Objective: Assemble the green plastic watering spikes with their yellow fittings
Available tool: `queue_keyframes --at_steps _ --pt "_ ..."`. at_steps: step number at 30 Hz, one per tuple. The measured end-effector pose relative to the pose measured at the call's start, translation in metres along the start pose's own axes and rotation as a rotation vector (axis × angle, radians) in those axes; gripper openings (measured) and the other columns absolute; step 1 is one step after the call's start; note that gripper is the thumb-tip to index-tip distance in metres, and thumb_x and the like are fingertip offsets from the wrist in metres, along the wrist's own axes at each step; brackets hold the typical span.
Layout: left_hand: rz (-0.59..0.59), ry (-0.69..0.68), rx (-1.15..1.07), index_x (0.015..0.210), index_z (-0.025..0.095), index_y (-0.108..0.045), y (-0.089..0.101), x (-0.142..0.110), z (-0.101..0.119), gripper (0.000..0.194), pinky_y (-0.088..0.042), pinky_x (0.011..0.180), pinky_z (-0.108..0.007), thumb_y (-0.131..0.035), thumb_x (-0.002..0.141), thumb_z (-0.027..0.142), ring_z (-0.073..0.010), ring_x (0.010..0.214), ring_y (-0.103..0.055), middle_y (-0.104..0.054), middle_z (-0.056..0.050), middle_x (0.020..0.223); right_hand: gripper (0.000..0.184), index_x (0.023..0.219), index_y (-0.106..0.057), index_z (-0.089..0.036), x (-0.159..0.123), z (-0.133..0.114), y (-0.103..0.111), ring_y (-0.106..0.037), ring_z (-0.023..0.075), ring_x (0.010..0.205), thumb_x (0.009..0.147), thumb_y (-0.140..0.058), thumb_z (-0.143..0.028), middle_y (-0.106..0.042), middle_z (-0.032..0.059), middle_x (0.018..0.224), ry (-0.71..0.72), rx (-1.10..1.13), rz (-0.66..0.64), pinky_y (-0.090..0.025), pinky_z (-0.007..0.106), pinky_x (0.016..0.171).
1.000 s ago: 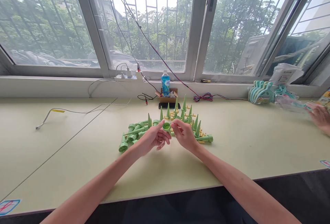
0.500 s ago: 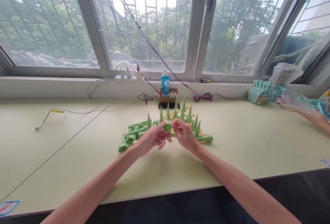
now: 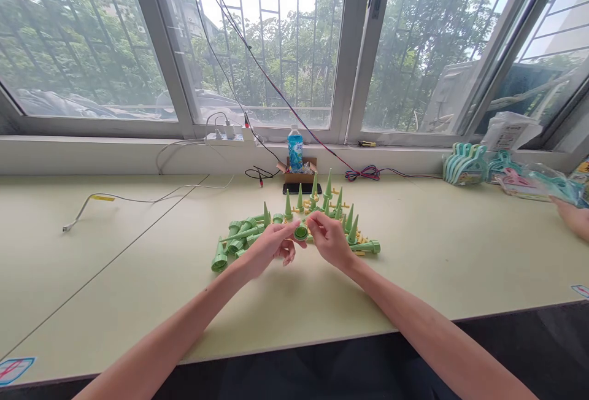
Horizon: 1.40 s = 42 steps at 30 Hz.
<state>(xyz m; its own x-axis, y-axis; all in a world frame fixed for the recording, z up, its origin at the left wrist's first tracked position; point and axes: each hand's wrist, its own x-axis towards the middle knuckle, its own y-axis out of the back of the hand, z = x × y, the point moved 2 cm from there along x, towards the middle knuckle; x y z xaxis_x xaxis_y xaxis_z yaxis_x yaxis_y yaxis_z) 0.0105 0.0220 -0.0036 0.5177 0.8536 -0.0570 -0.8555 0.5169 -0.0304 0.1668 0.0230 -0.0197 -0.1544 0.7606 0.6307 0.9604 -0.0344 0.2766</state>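
Observation:
A green plant watering spike (image 3: 300, 232) is in my left hand (image 3: 272, 245), its round open end turned toward me. The thumb and index finger of that hand close on it, while the other fingers curl below. My right hand (image 3: 327, 239) is pinched just to the right of the spike's open end; whatever its fingertips hold is too small and covered to make out. Behind both hands, several green spikes (image 3: 353, 230) stand point up among small yellow valves (image 3: 335, 191). More green spikes (image 3: 237, 244) lie in a pile at the left.
A blue bottle (image 3: 295, 150) stands in a small cardboard box (image 3: 301, 176) behind a black phone (image 3: 294, 188). Cables (image 3: 363, 172) lie along the window side. At the right, another person's hand (image 3: 570, 217) is beside teal hangers (image 3: 464, 164) and plastic-wrapped packs (image 3: 519, 181).
The spike in my left hand has tilted and shifted slightly down and to the right. My right hand has barely moved. The other person's hand has drawn back to the right, with the plastic bag lowered.

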Motion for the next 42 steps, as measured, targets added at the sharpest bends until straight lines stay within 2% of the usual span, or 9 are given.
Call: queue_keyframes --at_steps 3,8,12,15,22,27,34,42 --pt "-0.013 -0.019 0.028 0.093 0.011 -0.063 0.0002 -0.0004 0.0004 0.044 -0.037 0.042 -0.022 -0.057 0.083 0.054 -0.0077 0.046 -0.049 -0.063 -0.007 0.077 0.031 0.074 -0.048 -0.019 -0.0001 0.0 0.0002 -0.035 0.0086 0.052 0.094 -0.043 -0.042 -0.041 -0.0032 0.062 -0.01 0.007 -0.005 -0.033 0.021 0.048" --pt "0.002 -0.062 0.112 0.081 0.013 -0.059 0.0011 -0.001 0.0003 0.038 -0.036 0.043 -0.022 -0.062 0.08 0.052 -0.0096 0.046 -0.048 -0.052 0.001 0.054 0.031 0.074 -0.047 -0.019 -0.0001 0.0001 0.0007 -0.03 0.0089 0.051 0.094 -0.043 -0.041 -0.037 -0.0037 0.061 -0.022 0.002 -0.008 -0.028 0.022 0.046" --pt "0.042 -0.122 0.229 0.069 0.016 -0.053 0.0004 -0.0031 0.0024 0.039 -0.039 0.045 -0.022 -0.063 0.078 0.053 -0.0107 0.048 -0.05 -0.05 0.002 0.051 0.031 0.073 -0.046 -0.019 -0.0001 0.0008 0.0011 -0.027 0.0089 0.05 0.094 -0.043 -0.041 -0.035 -0.0042 0.059 -0.024 -0.01 -0.004 -0.024 0.023 0.046" --pt "0.067 -0.178 0.342 0.069 0.017 -0.054 -0.0021 -0.0055 0.0059 0.036 -0.039 0.045 -0.022 -0.063 0.079 0.051 -0.0107 0.048 -0.051 -0.049 0.003 0.051 0.031 0.073 -0.046 -0.019 -0.0001 0.0016 0.0012 -0.027 0.0088 0.05 0.094 -0.043 -0.041 -0.036 -0.0042 0.06 -0.029 -0.019 -0.002 -0.024 0.023 0.046" --pt "0.182 -0.278 0.479 0.073 0.018 -0.055 -0.0028 -0.007 0.0062 0.029 -0.037 0.041 -0.02 -0.067 0.076 0.044 -0.0097 0.047 -0.05 -0.046 0.003 0.057 0.03 0.073 -0.047 -0.019 0.0003 0.0001 0.0011 -0.029 0.0086 0.051 0.094 -0.043 -0.04 -0.038 -0.0039 0.061 -0.026 -0.009 0.01 -0.026 0.022 0.046" --pt "0.238 -0.374 0.521 0.077 0.017 -0.064 -0.0024 -0.0055 0.005 0.028 -0.044 0.045 -0.023 -0.068 0.075 0.044 -0.008 0.051 -0.049 -0.056 -0.003 0.082 0.031 0.074 -0.047 -0.019 0.0002 0.0005 0.0006 -0.031 0.0087 0.051 0.094 -0.043 -0.042 -0.04 -0.0032 0.063 -0.039 0.0 0.013 -0.028 0.022 0.046" --pt "0.284 -0.484 0.621 0.093 0.021 -0.072 -0.0014 -0.0046 0.0047 0.028 -0.046 0.05 -0.024 -0.062 0.081 0.043 -0.0084 0.055 -0.048 -0.061 -0.008 0.1 0.032 0.076 -0.048 -0.02 0.0002 0.0013 0.0001 -0.031 0.0087 0.047 0.095 -0.041 -0.044 -0.037 -0.0045 0.058 -0.064 -0.001 -0.001 -0.026 0.022 0.044" --pt "0.311 -0.585 0.723 0.098 0.022 -0.072 -0.0026 -0.0051 0.0047 0.024 -0.046 0.049 -0.023 -0.06 0.084 0.038 -0.0066 0.054 -0.049 -0.058 -0.007 0.103 0.03 0.077 -0.048 -0.02 -0.001 0.0021 -0.0006 -0.031 0.0088 0.047 0.096 -0.04 -0.042 -0.035 -0.0052 0.055 -0.067 -0.012 -0.001 -0.025 0.022 0.045"
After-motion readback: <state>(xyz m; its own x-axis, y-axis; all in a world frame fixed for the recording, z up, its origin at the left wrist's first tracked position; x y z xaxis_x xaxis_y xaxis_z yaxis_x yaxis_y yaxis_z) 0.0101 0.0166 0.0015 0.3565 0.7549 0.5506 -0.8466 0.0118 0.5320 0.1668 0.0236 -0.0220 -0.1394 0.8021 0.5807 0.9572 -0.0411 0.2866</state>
